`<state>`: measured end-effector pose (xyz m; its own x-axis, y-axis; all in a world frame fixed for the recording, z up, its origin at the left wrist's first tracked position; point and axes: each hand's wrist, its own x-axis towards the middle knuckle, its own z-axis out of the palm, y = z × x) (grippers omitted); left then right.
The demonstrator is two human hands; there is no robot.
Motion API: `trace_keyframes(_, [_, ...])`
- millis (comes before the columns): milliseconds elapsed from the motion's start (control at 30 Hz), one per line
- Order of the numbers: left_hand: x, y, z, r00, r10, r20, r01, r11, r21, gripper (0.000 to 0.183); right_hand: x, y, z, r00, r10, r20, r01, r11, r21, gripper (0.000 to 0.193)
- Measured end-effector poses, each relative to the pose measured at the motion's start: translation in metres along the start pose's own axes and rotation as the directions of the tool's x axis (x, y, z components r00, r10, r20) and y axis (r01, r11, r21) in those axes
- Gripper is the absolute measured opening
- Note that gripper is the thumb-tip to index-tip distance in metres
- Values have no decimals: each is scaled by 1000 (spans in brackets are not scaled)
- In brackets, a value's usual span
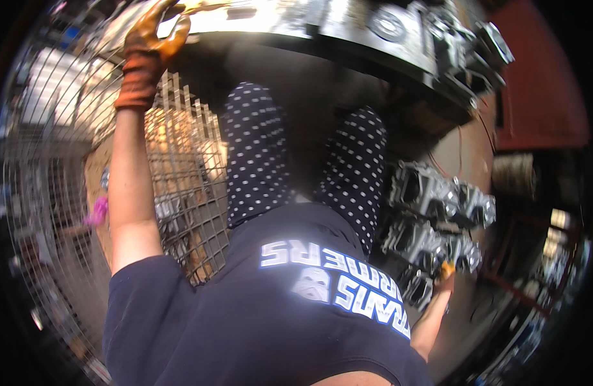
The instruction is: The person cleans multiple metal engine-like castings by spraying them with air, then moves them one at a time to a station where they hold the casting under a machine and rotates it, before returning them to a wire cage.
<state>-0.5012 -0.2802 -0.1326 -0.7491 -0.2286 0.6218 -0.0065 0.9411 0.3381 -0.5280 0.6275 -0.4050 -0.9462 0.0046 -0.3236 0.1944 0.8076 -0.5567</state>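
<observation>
My left hand (148, 48) wears an orange work glove and is raised to the upper left. Its fingers curl at the front edge of a shiny metal bench (348, 32), near a thin pale strip; I cannot tell whether they grip anything. My right hand (446, 270) hangs low at the right. Only a bit of its orange glove shows, right beside a stack of grey cast-metal housings (438, 209); its fingers are hidden. My dark shirt and dotted trousers fill the middle of the view.
A wire-mesh cage (180, 167) with metal parts inside stands at my left, a pink tag (98, 211) on its side. More machined parts (467, 42) lie on the bench's right end. A red cabinet (541, 77) stands at the upper right.
</observation>
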Motion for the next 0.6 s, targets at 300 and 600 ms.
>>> trace_keyframes(300, [-229, -94, -220, 763, -544, -349, 640, 711, 291, 38, 119, -67, -69, 810, 579, 94, -585, 807, 82, 23])
trace_keyframes(600, [-429, 4, -136, 135, -978, -161, 820, 19, 573, 70, 112, -383, -64, 511, -735, -446, 337, 649, -682, 22])
